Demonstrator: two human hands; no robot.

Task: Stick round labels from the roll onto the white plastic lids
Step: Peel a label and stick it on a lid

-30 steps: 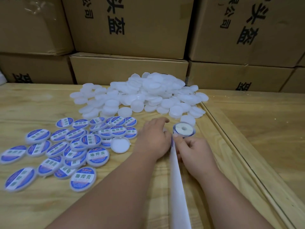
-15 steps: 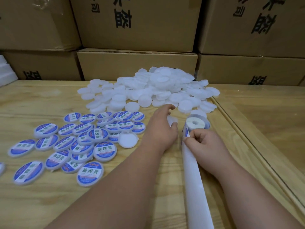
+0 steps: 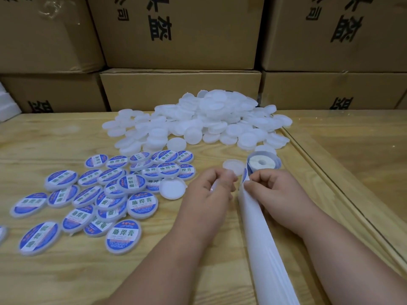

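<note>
A heap of blank white lids lies at the back of the wooden table. Several lids with blue labels are spread on the left. The label roll lies flat just beyond my right hand, which pinches the white backing strip close to the roll; a blue label edge shows at my thumb. The strip trails toward me. My left hand hovers beside the strip with fingers curled and nothing visible in them. One blank lid lies just ahead of it.
Stacked cardboard boxes wall off the back of the table. An upturned blank lid sits left of my left hand. A raised wooden rail runs diagonally on the right. A white foam piece pokes in at far left.
My left hand drew back from the blank lid and curled its fingers beside the strip. My right hand kept its pinch on the strip by the roll.
</note>
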